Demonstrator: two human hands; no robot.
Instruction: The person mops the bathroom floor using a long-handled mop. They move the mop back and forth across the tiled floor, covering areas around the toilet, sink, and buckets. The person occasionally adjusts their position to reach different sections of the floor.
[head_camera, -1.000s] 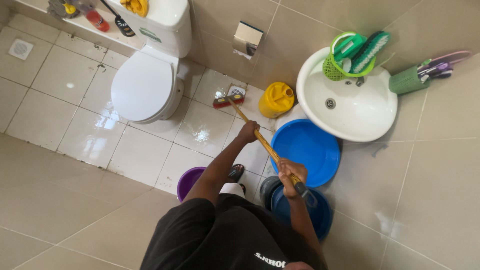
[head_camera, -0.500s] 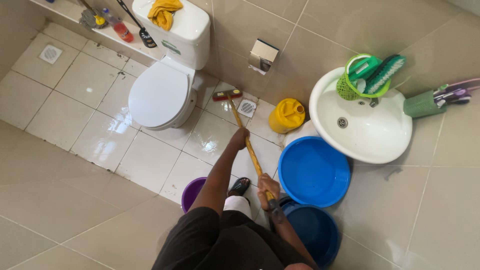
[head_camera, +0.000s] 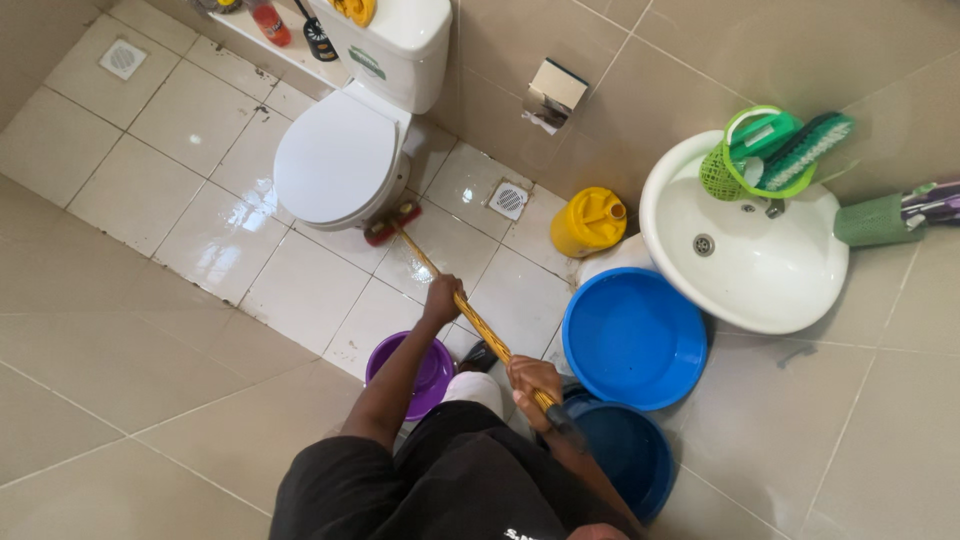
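Note:
I look down at a wet tiled bathroom floor. My left hand (head_camera: 442, 297) grips the yellow handle (head_camera: 478, 325) of a long scrub brush partway down. My right hand (head_camera: 533, 381) grips the same handle near its dark upper end. The red brush head (head_camera: 391, 223) rests on the floor tiles against the base of the white toilet (head_camera: 340, 160), whose lid is down.
A purple bucket (head_camera: 415, 372) stands by my feet. Two blue basins (head_camera: 633, 338) (head_camera: 620, 455) sit at the right below a white sink (head_camera: 745, 255). A yellow jerrycan (head_camera: 590, 221) and a floor drain (head_camera: 508, 199) lie near the wall. Bottles stand on a ledge behind the toilet.
The brush head has swept left and back from near the floor drain to the toilet's base. Both hands moved with the handle, and my view shifted slightly.

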